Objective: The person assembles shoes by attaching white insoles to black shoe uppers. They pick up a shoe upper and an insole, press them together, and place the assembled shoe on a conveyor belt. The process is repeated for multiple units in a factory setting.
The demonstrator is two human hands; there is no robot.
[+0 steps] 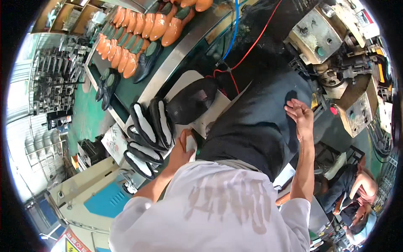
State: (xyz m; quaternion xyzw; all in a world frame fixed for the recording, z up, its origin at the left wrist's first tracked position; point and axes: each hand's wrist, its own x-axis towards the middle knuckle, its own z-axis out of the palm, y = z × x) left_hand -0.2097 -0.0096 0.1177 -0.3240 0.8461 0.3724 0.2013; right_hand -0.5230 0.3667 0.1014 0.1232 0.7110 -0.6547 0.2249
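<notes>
My left hand (180, 152) is beside a pile of black shoe uppers (145, 126) with white undersides. Its fingers curl against a small white piece (191, 145), whose kind I cannot make out. A larger dark mesh-like rounded piece (192, 101) lies just beyond, on a pale board (184, 80). My right hand (300, 117) hovers over my dark-clothed right leg, fingers loosely bent and apart, with nothing seen in them.
A green-topped conveyor (155, 80) runs along the far left, carrying rows of orange shoe lasts (149, 26) and dark shoes (147, 62). Machine control boxes (317, 35) stand at right. A blue hose (236, 31) and a red hose (262, 35) hang ahead. Another person (363, 189) sits lower right.
</notes>
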